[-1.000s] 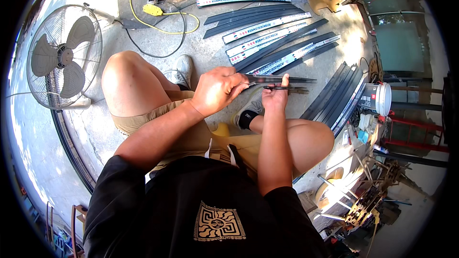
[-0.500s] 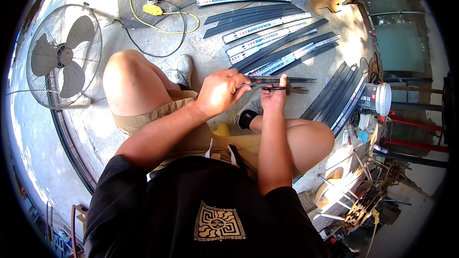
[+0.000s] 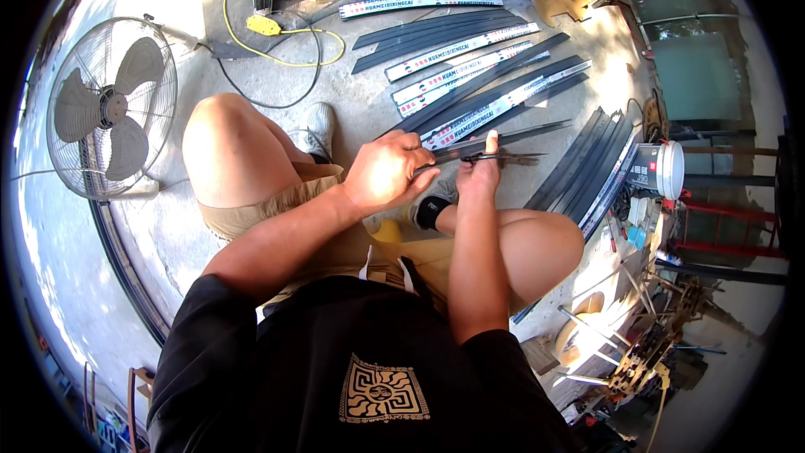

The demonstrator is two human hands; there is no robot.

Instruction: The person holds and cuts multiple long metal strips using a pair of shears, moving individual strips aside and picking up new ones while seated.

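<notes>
Left hand (image 3: 387,174) is curling shut around the near end of a thin dark metal strip (image 3: 503,156); right hand (image 3: 480,174) is pinching the same strip just beside it, fingers together. Strip is sitting above the knees, long axis running roughly left-right, free end pointing right and slightly up. More dark profiles (image 3: 470,75) are lying on the concrete floor (image 3: 251,84) beyond, fan (image 3: 109,109) standing well apart on the left.

Dark, smooth metal strips (image 3: 470,92), seemingly aluminium, lie on rough matt concrete floor (image 3: 251,75) beside a glossy plastic bucket (image 3: 658,169).
</notes>
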